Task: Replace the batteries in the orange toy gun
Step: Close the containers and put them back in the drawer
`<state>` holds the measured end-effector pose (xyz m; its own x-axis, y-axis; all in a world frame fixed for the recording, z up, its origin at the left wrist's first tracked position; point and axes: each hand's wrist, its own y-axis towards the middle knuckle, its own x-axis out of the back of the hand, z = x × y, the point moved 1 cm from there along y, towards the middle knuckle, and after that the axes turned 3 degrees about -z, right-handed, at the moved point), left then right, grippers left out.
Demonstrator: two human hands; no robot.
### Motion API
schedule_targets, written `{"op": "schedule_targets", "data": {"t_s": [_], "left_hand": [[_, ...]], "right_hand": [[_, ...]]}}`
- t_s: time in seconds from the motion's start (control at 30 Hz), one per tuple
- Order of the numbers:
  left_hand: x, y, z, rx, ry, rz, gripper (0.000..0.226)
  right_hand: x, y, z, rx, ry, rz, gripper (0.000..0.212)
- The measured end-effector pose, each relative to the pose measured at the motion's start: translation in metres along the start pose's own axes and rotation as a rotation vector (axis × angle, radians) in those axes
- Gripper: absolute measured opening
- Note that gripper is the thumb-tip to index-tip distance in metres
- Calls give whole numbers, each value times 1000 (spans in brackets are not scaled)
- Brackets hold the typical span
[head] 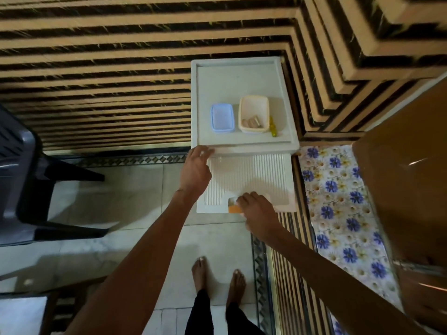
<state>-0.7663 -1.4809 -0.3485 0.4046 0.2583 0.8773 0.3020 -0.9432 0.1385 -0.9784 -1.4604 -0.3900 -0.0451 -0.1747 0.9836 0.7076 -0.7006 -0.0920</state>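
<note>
Cabinet top [242,62] has got one blue tub [222,118], one cream tub [254,106], one screwdriver [272,128] at 3 o'clock; left hand [196,171] grips its corner, right hand [258,212] hooks the drawer [246,175].

- Counter [242,76]: white plastic unit with a raised rim round its top, set in the corner of the room.
- Blue box [222,118]: small, rectangular, translucent, standing on the counter top near its front edge.
- Wall panelling [96,68]: horizontal tan and black stripes, turning the corner behind the counter.
- Chair [21,170]: dark plastic, at left, legs on the floor.
- Floor [135,194]: pale glossy tiles, with a diamond-patterned border strip [135,160] along the wall foot.
- Floral cloth [338,201]: blue and white flowers, just right of the counter.
- Brown wooden surface [406,177]: far right, blurred.
</note>
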Motion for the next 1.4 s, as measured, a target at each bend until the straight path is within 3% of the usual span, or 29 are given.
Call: {"op": "schedule_targets", "data": {"t_s": [0.13,0.57,0.73,0.83,0.93,1.0,1.13,1.27,1.4], "left_hand": [[-3,4,6,-17,-1,-11,49],[-11,12,16,-28,-18,-79,43],[-13,9,11,11,-60,-107,39],[-15,14,3,113,-153,-155,23],[-11,32,-8,222,-218,-200,19],[-10,49,-15,357,-319,-181,25],[-20,79,-21,810,-819,-62,33],[-25,97,-34,927,-1040,6,34],[-27,102,-34,945,-1146,-45,43]], "right_hand": [[14,14,-18,-57,24,-124,54],[45,107,-44,-141,-116,-161,32],[51,101,-48,-137,44,-235,26],[72,95,-57,-181,201,-364,20],[99,100,-72,-422,351,-495,15],[99,116,-92,-655,437,-447,21],[87,144,-109,-1008,975,-319,40],[77,163,-110,-1136,1202,-365,43],[77,169,-106,-1159,1289,-441,21]]}}
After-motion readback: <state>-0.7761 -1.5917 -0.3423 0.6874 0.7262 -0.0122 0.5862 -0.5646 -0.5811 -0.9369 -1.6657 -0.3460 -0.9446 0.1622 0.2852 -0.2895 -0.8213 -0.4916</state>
